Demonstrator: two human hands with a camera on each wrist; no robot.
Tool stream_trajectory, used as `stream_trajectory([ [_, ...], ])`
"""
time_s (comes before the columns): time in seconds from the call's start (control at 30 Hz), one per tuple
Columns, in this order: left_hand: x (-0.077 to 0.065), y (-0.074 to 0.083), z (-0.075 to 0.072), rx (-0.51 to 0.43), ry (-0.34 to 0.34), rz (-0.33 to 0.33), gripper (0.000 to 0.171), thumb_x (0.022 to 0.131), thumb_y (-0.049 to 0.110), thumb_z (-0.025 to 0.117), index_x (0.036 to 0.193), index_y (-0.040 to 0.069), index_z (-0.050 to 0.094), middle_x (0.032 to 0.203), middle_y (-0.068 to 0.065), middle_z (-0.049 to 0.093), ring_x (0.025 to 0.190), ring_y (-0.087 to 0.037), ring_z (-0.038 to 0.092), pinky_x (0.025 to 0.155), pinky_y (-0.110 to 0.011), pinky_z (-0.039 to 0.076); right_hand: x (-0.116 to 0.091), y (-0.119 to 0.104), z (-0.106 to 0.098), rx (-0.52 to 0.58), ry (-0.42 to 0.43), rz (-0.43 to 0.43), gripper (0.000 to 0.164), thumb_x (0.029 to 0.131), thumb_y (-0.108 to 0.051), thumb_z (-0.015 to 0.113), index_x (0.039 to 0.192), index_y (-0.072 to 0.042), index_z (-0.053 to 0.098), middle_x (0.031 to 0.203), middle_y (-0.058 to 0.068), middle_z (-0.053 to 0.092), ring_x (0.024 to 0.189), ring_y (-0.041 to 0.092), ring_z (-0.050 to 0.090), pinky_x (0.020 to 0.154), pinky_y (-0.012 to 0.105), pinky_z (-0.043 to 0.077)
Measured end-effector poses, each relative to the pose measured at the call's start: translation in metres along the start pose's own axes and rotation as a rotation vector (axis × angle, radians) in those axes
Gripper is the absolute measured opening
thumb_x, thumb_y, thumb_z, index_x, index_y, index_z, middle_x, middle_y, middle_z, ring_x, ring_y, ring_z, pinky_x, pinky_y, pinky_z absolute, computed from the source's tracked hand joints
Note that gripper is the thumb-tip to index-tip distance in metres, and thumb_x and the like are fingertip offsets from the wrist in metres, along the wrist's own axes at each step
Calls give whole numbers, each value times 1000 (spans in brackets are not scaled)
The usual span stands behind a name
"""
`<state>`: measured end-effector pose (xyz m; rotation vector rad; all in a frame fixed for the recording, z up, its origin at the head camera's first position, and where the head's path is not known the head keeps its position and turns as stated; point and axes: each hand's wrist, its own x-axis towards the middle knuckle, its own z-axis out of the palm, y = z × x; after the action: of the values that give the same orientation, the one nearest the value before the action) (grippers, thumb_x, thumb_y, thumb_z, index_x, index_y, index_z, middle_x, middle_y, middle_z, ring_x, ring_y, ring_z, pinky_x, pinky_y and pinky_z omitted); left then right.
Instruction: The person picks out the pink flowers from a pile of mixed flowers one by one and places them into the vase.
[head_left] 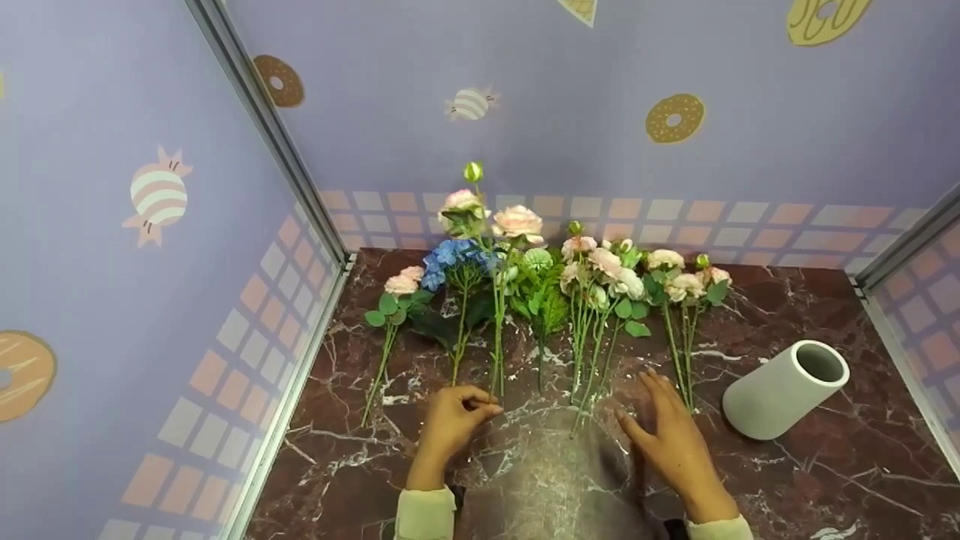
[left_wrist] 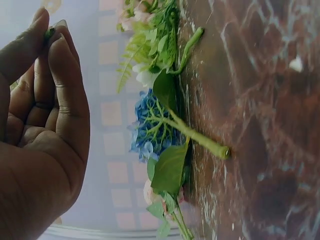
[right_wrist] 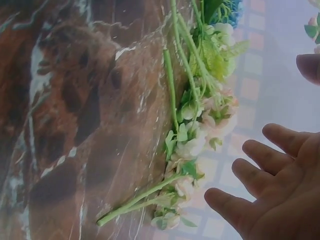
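My left hand (head_left: 455,414) pinches the lower end of a pale pink rose stem (head_left: 498,337) between thumb and fingertips. That spray carries two full blooms and a bud, and it stands higher than the flowers around it. In the left wrist view the green stem tip (left_wrist: 49,34) shows between the fingertips. My right hand (head_left: 669,442) hovers with its fingers spread and holds nothing, near the stems of a cream-pink rose spray (head_left: 684,286). A blue hydrangea (head_left: 456,259) lies just left of the held spray, and green foliage (head_left: 544,300) lies to its right.
A white cylindrical vase (head_left: 776,394) leans or lies tilted on the dark red marbled table (head_left: 360,480) at right. A small pink rose (head_left: 403,283) lies at far left; pink and white flowers (head_left: 600,274) lie right of centre. Patterned lilac walls (head_left: 570,135) enclose the table.
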<state>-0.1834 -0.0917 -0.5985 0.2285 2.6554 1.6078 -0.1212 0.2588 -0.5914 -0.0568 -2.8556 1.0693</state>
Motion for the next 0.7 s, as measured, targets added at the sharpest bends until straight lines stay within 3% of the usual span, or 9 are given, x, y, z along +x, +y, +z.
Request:
stream_trajectory([
  [0.17,-2,6,10,-9,-24,-8,7,91,12,96,92,11,89,86,-6,86,72,-5,71,67,-22,60,4,-6,0,25,21,-14,78,106,-30,81,168,2,47,178,29,43,165,59,39,131,79,34],
  [0.4,-6,10,20,-62,-73,11,7,91,8,95,92,6,88,85,-9,84,71,-3,66,65,-20,55,5,-14,-2,56,40,-5,79,106,-27,81,170,2,45,176,32,44,163,59,42,132,77,35],
  [0.7,-11,20,39,3,-113,24,8,89,12,98,89,14,89,81,-3,84,67,-2,68,62,-21,56,6,-21,-3,77,71,9,80,105,-29,83,170,0,46,171,31,53,156,57,53,129,74,43],
])
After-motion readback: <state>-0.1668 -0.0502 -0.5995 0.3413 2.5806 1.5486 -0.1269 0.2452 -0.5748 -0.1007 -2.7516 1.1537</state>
